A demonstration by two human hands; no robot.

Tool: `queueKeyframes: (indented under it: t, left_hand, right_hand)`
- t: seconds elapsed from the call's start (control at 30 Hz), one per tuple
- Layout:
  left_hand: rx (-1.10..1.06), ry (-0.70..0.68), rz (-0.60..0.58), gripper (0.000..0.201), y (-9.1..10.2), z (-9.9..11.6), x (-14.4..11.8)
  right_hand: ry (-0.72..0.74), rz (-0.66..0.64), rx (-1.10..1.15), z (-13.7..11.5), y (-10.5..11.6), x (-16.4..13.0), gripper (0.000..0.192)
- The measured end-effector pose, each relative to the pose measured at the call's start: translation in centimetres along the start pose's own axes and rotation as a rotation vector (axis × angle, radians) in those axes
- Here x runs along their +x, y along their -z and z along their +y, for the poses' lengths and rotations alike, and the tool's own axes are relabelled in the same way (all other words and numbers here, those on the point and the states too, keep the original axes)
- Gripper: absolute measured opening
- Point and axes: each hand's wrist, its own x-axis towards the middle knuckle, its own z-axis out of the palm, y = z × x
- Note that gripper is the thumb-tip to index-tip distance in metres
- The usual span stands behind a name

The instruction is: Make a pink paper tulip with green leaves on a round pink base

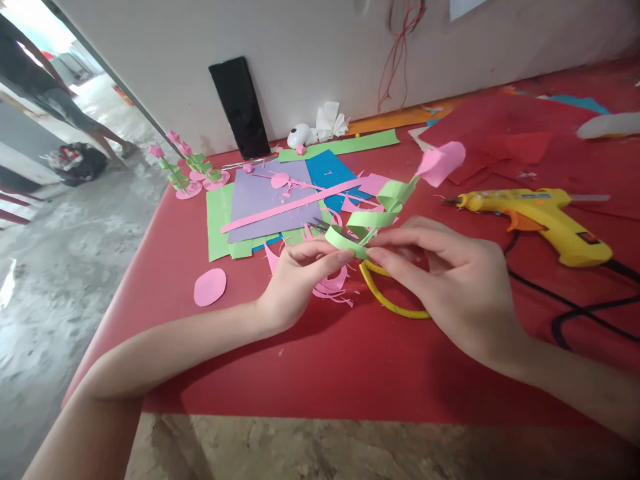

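Note:
Between both hands is a paper flower [373, 219] with looped green strips for leaves and a pink bloom at its upper right end. My left hand [305, 273] pinches the lowest green loop between thumb and finger. From the other side, my right hand [445, 273] grips the same base end, its fingertips close to the left thumb. Below the hands, yellow-handled scissors [395, 307] lie on the red table [240, 373], partly covered by my right hand. Pink paper scraps [333, 283] lie under the flower. A loose pink paper disc [210, 287] rests left of my left forearm.
A yellow glue gun [540, 213] with a black cord lies at right. Sheets of purple paper [260, 200] and blue paper [333, 177] are at the middle. Finished paper flowers [193, 167] stand back left, near a phone [240, 107] leaning on the wall. A person [55, 87] stands beyond.

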Motion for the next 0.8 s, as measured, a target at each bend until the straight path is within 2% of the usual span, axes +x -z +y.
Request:
queueKeyframes:
  t: [0.13,0.23,0.37,0.63,0.8]
  left_hand:
    - [0.033,0.002,0.003,0.017,0.06,-0.28,0.02]
    - [0.053,-0.008,-0.023,0.016,0.14,-0.41,-0.01]
    - [0.059,-0.029,-0.06,0.013,0.21,-0.53,-0.11]
    - [-0.025,0.059,-0.038,0.016,-0.06,-0.41,-0.18]
    - [-0.073,0.056,-0.061,0.013,-0.24,-0.3,-0.17]
  right_hand:
    - [-0.167,-0.02,0.113,-0.06,-0.22,-0.08,0.014]
    - [-0.224,-0.033,0.141,-0.07,-0.21,-0.08,0.015]
    - [-0.199,-0.027,0.13,-0.03,-0.18,-0.07,0.015]
    - [-0.084,0.012,0.028,-0.24,-0.15,-0.24,0.01]
    - [-0.076,0.003,0.024,0.01,-0.34,-0.34,0.01]
